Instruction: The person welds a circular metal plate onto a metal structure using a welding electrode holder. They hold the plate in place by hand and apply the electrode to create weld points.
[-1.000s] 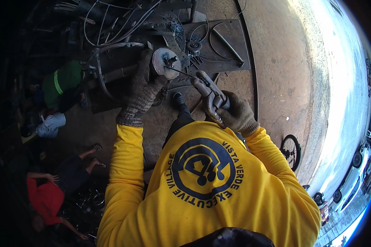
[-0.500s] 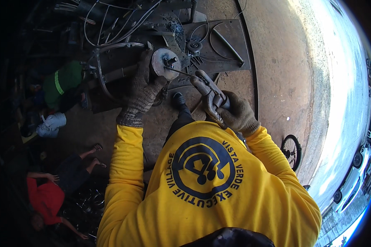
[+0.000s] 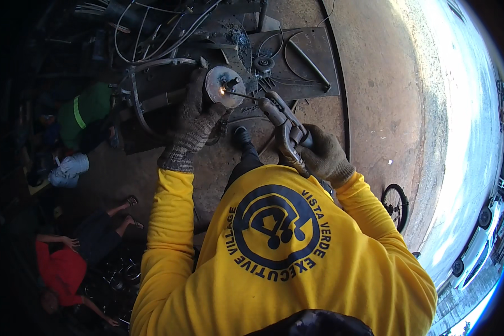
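Observation:
My left hand (image 3: 195, 115), in a grey knitted glove, is closed at the left edge of a round metal disc (image 3: 215, 96); part of its grip is hidden behind the disc. A short dark stud (image 3: 233, 82) stands out from the disc's face. My right hand (image 3: 322, 154), in a brown glove, is wrapped round a welding electrode holder (image 3: 284, 126). From its jaws a thin welding rod (image 3: 244, 96) reaches left to the disc. A small bright orange glow (image 3: 223, 91) shows at the rod's tip, beside the stud.
Beyond my hands is a dark metal work surface (image 3: 313, 50) with a small wheel-like part (image 3: 264, 64), a metal tube (image 3: 309, 64) and wires. A person in red (image 3: 61, 269) is at lower left; a person in green (image 3: 87, 112) is at left. A bicycle wheel (image 3: 396, 207) stands at right.
An orange glow has appeared where the rod meets the disc. The electrode holder has shifted slightly; my left hand and the disc have stayed almost still.

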Action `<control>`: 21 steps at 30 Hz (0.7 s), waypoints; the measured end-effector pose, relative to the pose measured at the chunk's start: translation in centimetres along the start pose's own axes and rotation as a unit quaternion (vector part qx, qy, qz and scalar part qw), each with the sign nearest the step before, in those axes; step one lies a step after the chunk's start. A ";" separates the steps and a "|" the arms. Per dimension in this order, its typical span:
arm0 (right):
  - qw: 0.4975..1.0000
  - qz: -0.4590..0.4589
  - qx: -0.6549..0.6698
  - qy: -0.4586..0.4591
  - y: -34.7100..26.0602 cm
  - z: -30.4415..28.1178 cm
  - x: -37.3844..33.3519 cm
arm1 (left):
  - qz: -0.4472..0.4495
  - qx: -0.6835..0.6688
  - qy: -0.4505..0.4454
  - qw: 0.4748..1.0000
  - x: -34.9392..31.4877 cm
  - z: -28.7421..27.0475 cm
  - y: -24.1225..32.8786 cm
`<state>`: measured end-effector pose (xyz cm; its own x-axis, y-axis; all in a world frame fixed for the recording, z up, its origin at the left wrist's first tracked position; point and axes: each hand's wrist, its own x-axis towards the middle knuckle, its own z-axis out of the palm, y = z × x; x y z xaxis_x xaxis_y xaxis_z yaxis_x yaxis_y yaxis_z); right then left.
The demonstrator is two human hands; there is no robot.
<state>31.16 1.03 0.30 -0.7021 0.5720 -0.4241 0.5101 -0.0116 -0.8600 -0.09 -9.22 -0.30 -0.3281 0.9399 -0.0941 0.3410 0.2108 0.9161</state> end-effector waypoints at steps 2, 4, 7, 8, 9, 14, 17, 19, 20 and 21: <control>0.997 -0.047 0.055 0.017 0.3 0.5 0.0 | -0.006 -0.014 -0.001 1.000 -0.6 -0.3 -1.1; 0.981 -0.075 0.179 -0.017 0.8 1.0 0.1 | -0.034 -0.157 0.004 0.987 -1.4 -0.4 -9.5; 0.987 -0.006 0.153 -0.043 -0.9 0.6 0.2 | -0.029 -0.105 0.021 0.994 -1.9 -0.5 -9.8; 0.980 0.078 0.173 -0.061 -2.4 -0.1 -0.2 | -0.011 -0.057 0.017 0.998 -0.9 -0.1 -8.4; 0.994 -0.036 0.098 0.012 -0.7 0.2 -0.3 | 0.002 -0.003 0.021 1.000 -0.5 -0.3 -5.8; 0.996 -0.042 -0.063 0.041 -0.8 0.0 -0.5 | 0.029 0.005 0.030 0.999 0.1 -0.2 -0.8; 0.995 -0.072 -0.044 0.044 0.0 0.2 -0.4 | 0.068 -0.004 0.023 0.997 0.5 -0.3 -1.1; 0.997 -0.057 -0.033 0.037 -0.1 0.2 -0.5 | 0.068 0.021 0.028 0.997 0.5 -0.2 -1.3; 0.998 -0.049 -0.027 0.033 -0.1 0.2 -0.5 | 0.054 0.010 0.025 0.998 0.4 -0.2 -1.3; 0.998 -0.055 -0.020 0.034 0.2 0.2 -0.5 | 0.040 -0.002 0.021 0.999 0.2 -0.1 -1.3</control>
<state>31.48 0.57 0.32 -0.7205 0.6220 -0.3065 0.4519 0.0859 -0.8879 -0.70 -9.33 -1.50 -0.3370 0.9415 -0.0034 0.3650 0.1339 0.9213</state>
